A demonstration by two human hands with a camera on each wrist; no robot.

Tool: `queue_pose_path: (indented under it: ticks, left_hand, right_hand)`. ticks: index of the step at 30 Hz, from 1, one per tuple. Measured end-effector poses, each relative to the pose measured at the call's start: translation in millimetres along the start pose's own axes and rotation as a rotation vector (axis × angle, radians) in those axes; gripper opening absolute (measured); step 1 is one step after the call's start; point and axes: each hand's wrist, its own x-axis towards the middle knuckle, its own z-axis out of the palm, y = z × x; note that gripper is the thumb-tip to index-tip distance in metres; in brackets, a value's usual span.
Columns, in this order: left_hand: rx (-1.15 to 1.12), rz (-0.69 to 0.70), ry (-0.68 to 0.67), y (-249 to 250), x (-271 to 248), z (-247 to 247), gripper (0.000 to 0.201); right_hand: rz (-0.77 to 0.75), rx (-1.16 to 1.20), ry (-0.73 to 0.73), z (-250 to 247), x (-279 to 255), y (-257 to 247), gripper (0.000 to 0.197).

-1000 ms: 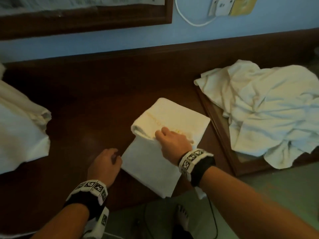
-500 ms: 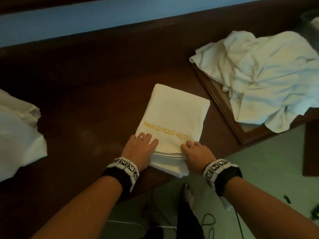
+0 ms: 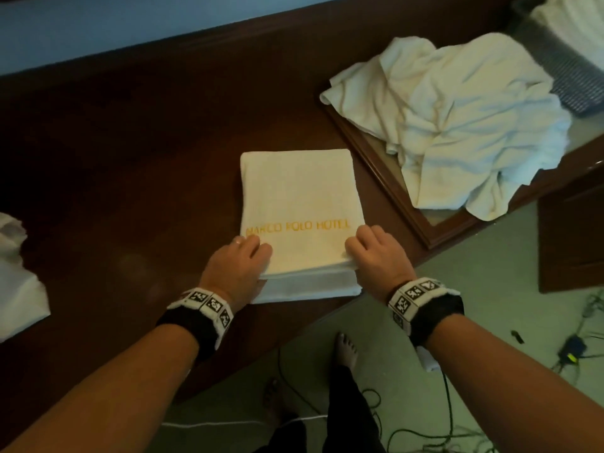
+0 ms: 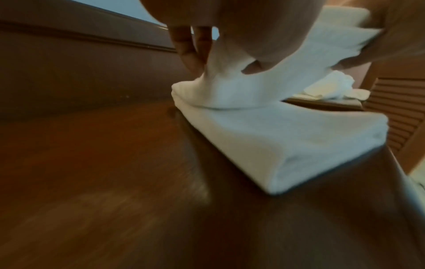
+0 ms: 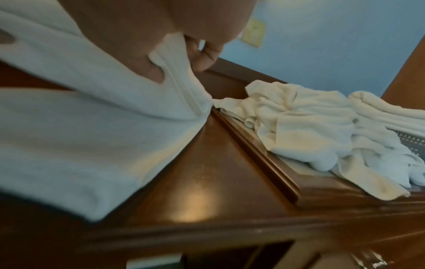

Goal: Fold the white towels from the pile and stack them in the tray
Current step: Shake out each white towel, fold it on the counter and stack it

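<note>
A white folded towel (image 3: 297,191) with gold hotel lettering lies on the dark wooden desk (image 3: 147,158), its near edge at the desk's front. My left hand (image 3: 250,255) grips its near left corner. My right hand (image 3: 364,248) grips the near right corner. In the wrist views each thumb and fingers pinch the upper layers (image 4: 241,87) (image 5: 174,94) and hold them raised off the bottom layer. The wooden tray (image 3: 385,178) stands to the right, with a crumpled heap of white towels (image 3: 457,119) on it.
More white cloth (image 3: 16,282) lies at the desk's left edge. A grey perforated object (image 3: 562,70) sits behind the tray at the far right. Below the desk front are a bare foot (image 3: 346,348) and cables (image 3: 572,351) on the floor.
The far half was folded over the towel. My hands then slid apart from the near edge to its two near corners and now pinch the upper layers. The towel sits squarer to me.
</note>
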Motion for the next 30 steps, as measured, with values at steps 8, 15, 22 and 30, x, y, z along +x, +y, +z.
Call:
queue_pose_path:
  ticks: [8, 15, 22, 30]
  left_hand:
    - [0.058, -0.101, -0.251, 22, -22, 24, 0.04]
    - [0.06, -0.034, -0.315, 34, -26, 21, 0.037]
    - [-0.357, -0.506, -0.312, 27, -28, 13, 0.038]
    - [-0.475, -0.927, -0.227, 28, 3, 26, 0.067]
  right_hand:
    - [0.135, 0.163, -0.424, 20, -33, -5, 0.033]
    - [0.029, 0.067, -0.396, 26, -51, -15, 0.032]
    - [0.416, 0.446, -0.33, 8, -41, 2, 0.01]
    - [0.777, 0.658, -0.28, 35, -9, 0, 0.057]
